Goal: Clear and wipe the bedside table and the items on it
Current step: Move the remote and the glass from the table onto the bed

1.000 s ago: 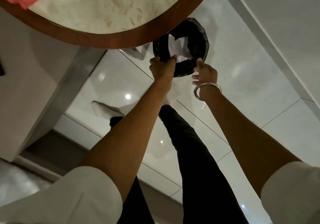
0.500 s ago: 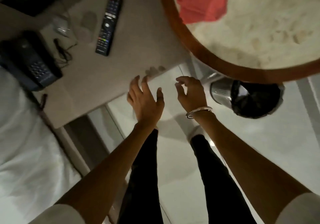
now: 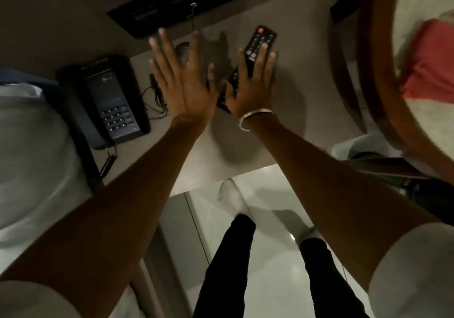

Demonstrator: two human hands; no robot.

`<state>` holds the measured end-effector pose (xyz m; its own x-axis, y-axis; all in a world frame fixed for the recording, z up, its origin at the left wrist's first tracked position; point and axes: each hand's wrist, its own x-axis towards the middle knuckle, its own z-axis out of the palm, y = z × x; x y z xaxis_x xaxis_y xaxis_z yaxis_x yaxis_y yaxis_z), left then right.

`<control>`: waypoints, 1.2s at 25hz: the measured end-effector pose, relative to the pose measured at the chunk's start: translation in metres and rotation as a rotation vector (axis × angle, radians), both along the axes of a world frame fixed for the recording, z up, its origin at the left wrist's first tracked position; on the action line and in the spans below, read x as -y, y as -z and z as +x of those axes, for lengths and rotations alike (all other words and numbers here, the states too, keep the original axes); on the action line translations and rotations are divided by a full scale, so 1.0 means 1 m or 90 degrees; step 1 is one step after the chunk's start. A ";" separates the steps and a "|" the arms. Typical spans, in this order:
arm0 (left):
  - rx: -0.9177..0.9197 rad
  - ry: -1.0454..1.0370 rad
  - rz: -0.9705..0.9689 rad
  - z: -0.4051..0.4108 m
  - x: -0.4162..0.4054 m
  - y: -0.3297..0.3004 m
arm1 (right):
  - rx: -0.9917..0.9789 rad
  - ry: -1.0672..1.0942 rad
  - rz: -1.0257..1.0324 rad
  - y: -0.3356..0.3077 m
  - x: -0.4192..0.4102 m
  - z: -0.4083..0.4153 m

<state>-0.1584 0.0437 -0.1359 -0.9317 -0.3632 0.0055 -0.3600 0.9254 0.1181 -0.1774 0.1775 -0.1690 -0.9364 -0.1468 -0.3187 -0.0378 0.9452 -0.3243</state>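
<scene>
Far left, white bedding (image 3: 29, 131) cut off by frame edge; next to it the black corded desk phone w/ keypad (image 3: 110, 101) sits on the grey-beige bedside table top (image 3: 245, 145), its thin black cord (image 3: 157, 96) bunched just beside it. A sec ago both hands were down at the black-lined bin on the floor; half a sec ago they hung off the table's front edge; now they're over the top itself, so the trash bit looks done and clearing items is prob next. Left hand (image 3: 181, 77) flat, fingers spread wide, gripping nothing; blurred, can't tell if it touches the surface; a small dark roundish thing (image 3: 183, 51) partly behind it, unreadable. Right hand (image 3: 253, 84), silver bangle at wrist, fingers extended over the long black TV remote (image 3: 260, 40); not curled round it; contact uncertain. Far right, the round wood-rimmed stone table (image 3: 383, 77) w/ a red cloth (image 3: 430, 72), both cropped; bin (image 3: 363, 145) mostly hidden beneath.
</scene>
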 end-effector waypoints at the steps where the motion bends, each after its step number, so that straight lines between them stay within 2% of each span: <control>1: 0.015 0.009 0.039 -0.003 0.007 0.002 | 0.019 0.005 0.012 0.007 0.013 0.002; 4: 0.022 -0.010 0.220 -0.001 0.008 0.001 | 0.033 0.079 0.006 0.014 0.029 0.015; 8: 0.020 -0.027 0.378 0.025 0.002 -0.007 | -0.001 0.207 -0.121 0.003 0.026 0.045; 9: -0.007 -0.057 0.449 0.040 0.002 -0.013 | -0.004 0.230 -0.158 -0.003 0.020 0.055; 11: -0.072 -0.132 0.446 0.083 -0.001 -0.031 | -0.011 0.323 -0.258 -0.016 0.005 0.076; 13: -0.089 -0.134 0.368 0.140 0.008 -0.052 | -0.005 0.340 -0.306 -0.036 -0.003 0.100; 16: -0.202 -0.274 0.335 0.232 0.021 -0.068 | 0.024 0.144 -0.365 -0.060 0.008 0.143; 19: -0.310 -0.467 0.259 0.314 0.041 -0.105 | 0.197 -0.090 -0.436 -0.089 0.059 0.197; 21: -0.371 -0.529 0.168 0.366 0.062 -0.133 | 0.256 -0.285 -0.438 -0.114 0.105 0.237; 23: -0.435 -0.611 0.059 0.418 0.087 -0.159 | 0.268 -0.462 -0.452 -0.142 0.154 0.280; 25: -0.467 -0.710 0.010 0.465 0.110 -0.177 | 0.235 -0.615 -0.478 -0.162 0.202 0.319; 27: -0.485 -0.810 -0.008 0.506 0.130 -0.183 | 0.223 -0.722 -0.483 -0.177 0.246 0.357; 30: -0.492 -0.894 -0.046 0.554 0.158 -0.181 | 0.223 -0.822 -0.434 -0.184 0.298 0.411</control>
<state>0.3954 -0.1143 0.0448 0.3576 -0.8663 0.3489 -0.7668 -0.0590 0.6392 0.2338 -0.1201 0.0152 0.0569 -0.9981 -0.0253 -0.5342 -0.0090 -0.8453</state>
